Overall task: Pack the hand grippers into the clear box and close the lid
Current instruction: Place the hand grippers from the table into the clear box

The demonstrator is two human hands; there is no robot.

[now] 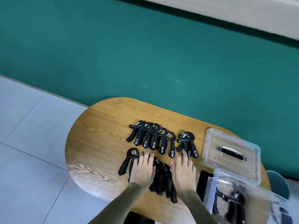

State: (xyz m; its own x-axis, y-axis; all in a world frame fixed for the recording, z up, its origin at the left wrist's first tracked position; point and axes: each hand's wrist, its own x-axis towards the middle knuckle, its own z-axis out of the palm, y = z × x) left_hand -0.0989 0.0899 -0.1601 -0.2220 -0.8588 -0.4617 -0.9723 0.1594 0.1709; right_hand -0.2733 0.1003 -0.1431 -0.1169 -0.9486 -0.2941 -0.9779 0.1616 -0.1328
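Note:
Several black hand grippers with metal springs lie on the oval wooden table [97, 143]. A far row [152, 136] is lined up, with a small pile [187, 143] to its right. A near row [161, 177] lies under my hands. My left hand [143, 168] rests flat on the near row's left part, fingers spread. Spread the same way, my right hand [183, 172] presses the row's right side. The clear box [242, 201] stands at the near right with grippers inside. Its clear lid [229, 152] with a black handle lies flat behind it.
A black flat object [202, 180] lies between my right hand and the box. A teal chair seat [278, 183] shows past the table's right end. Green wall runs behind the table; grey tiled floor lies to the left.

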